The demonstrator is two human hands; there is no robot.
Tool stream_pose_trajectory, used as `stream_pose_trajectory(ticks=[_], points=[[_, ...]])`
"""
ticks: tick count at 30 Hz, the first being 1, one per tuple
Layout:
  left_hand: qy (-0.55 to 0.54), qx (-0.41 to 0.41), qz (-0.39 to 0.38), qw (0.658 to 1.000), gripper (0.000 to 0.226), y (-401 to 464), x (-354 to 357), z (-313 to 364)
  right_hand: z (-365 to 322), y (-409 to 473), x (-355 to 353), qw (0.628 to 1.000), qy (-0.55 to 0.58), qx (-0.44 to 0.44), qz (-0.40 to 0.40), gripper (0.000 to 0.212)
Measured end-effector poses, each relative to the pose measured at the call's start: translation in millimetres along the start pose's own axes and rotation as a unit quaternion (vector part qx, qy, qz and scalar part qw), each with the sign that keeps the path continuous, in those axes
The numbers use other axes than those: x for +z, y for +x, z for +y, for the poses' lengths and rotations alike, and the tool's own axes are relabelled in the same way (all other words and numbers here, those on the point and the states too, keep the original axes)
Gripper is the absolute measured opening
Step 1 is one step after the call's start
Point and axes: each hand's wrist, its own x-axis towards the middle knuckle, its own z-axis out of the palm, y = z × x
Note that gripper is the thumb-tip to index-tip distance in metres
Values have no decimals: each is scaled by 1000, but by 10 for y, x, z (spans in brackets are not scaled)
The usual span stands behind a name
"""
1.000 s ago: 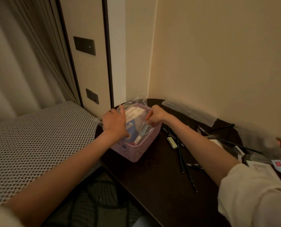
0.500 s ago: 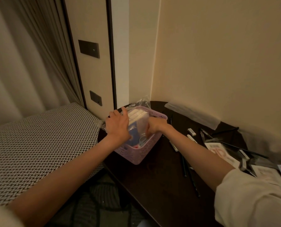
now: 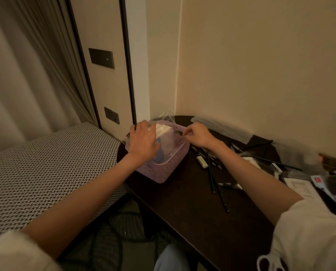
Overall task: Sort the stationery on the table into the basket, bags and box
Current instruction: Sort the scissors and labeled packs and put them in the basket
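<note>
Left hand (image 3: 143, 141) lies spread on the bag (image 3: 166, 133) in the basket (image 3: 163, 171); right hand (image 3: 197, 133), at 3 o'clock, pinches the basket's rim.

The left hand (image 3: 142, 140) rests flat on a clear bag (image 3: 164, 133) inside the lilac basket (image 3: 163, 171). The right hand (image 3: 197, 134), fingers curled, pinches at the basket's far rim. Black pencils (image 3: 216, 182) lie scattered on the dark surface (image 3: 182, 202).

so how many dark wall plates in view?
2, both on the beige panel left of the corner: the larger dark rectangular wall plate high up, the smaller dark wall plate lower, just above the woven-pattern bed edge. None look hidden.
</note>
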Motion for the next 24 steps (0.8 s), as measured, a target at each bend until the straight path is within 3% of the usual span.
stream_pose_trajectory(ticks=[4, 9, 12, 20, 24], points=[[-77, 40, 36, 996, 45, -147, -89, 299, 232, -523, -285, 997, 44, 35, 59, 30], [-243, 78, 53, 965, 30, -474, -154, 809, 638, -1320, -559, 994, 38, 87, 55, 38], [-297, 104, 26, 949, 31, -723, -110, 1199, 898, -1815, -667, 988, 55, 131, 58, 38], [-318, 208, -74, 922, 30, -1179, -67, 2019, 1264, -2905, -657, 967, 90, 211, 111, 30], [-350, 199, -153, 903, 26, -1325, 11, 2282, 1372, -3239, -438, 955, 74, 272, 93, 33]])
